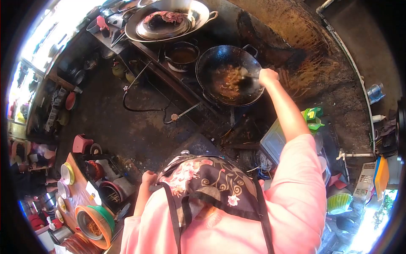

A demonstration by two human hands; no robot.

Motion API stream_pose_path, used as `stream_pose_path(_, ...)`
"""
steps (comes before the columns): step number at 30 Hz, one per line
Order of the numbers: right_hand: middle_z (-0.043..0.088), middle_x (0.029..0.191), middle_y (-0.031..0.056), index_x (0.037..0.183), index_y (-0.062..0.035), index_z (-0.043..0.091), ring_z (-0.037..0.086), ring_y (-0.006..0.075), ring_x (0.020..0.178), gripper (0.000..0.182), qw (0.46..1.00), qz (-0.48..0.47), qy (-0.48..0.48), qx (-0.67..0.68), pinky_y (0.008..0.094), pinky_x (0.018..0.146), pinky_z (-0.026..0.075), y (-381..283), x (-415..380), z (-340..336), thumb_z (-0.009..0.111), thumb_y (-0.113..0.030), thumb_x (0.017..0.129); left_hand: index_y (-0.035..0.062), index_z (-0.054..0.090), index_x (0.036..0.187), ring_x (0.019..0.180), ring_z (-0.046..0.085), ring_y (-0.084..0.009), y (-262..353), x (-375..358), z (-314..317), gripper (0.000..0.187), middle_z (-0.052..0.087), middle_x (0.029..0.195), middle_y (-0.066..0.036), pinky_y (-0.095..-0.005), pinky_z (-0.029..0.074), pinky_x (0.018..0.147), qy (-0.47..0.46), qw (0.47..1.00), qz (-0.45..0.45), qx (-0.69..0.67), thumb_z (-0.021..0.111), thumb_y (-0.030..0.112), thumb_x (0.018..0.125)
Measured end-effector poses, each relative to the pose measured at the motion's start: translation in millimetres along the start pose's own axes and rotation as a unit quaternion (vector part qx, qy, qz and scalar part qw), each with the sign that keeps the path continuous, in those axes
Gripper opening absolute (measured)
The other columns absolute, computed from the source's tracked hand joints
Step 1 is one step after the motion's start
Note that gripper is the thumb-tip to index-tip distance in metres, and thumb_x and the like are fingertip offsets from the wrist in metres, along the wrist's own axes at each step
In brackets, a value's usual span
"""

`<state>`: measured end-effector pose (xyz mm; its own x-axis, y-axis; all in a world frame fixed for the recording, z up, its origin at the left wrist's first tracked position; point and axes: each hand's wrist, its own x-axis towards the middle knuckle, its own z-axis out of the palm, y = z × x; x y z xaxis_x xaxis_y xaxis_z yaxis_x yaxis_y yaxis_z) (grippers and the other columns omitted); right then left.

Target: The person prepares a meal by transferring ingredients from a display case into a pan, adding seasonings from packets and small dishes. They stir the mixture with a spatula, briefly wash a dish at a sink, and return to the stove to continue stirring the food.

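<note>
My right hand (268,77) is closed around the handle of a spatula (253,77), reaching over the rim of a dark wok (220,55). The spatula's blade, partly blurred, dips into brownish-orange food (228,82) in the wok. My left hand (149,177) is low beside my body, away from the stove, with its fingers curled in and nothing visible in them. To the left of the wok stands a smaller pot (182,55) of brown liquid.
A large pan (198,17) with a lid and pink cloth sits farther left on the stove. Gas hoses (144,110) run along its front. Behind me on the left is a wooden table (76,186) with bowls. A lidded plastic box (274,142) lies by my right arm.
</note>
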<state>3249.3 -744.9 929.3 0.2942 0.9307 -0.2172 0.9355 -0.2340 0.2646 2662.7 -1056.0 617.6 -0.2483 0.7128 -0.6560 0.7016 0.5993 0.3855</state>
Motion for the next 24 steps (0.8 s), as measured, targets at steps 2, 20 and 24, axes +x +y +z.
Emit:
stream_pose_path(2,0.065,0.1,0.0175,0.094,-0.0043,0.068,0.062,0.0299,0.097,0.024,0.999,0.022,0.038,0.002,0.0394,0.081,0.05,3,5,-2,0.054,-0.014,0.078,0.0033,0.067,0.083,0.073,0.066,-0.0227,6,3,-3,0.026,0.067,0.076,-0.014,-0.0334,0.052,0.068,-0.004,1.0,0.007,-0.009,0.063,0.02,0.064)
stream_pose_path(20,0.066,0.088,0.0179,0.083,-0.004,0.069,0.064,0.033,0.085,0.021,0.993,-0.047,0.018,-0.107,0.0423,0.073,0.051,65,-30,-53,0.065,-0.019,0.068,0.0023,0.067,0.086,0.074,0.064,-0.0206,-9,13,13,0.036,0.067,0.082,-0.012,-0.0337,0.05,0.068,-0.023,0.998,-0.04,-0.043,0.076,0.029,0.063)
stream_pose_path(24,0.066,0.09,0.0159,0.084,-0.0042,0.069,0.064,0.0329,0.085,0.026,0.998,-0.043,-0.038,0.031,0.0415,0.074,0.051,-1,-29,23,0.062,-0.027,0.074,0.0026,0.067,0.09,0.073,0.063,-0.0205,-22,30,31,0.037,0.067,0.082,-0.011,-0.033,0.05,0.066,-0.072,0.997,-0.009,0.031,0.076,0.027,0.063)
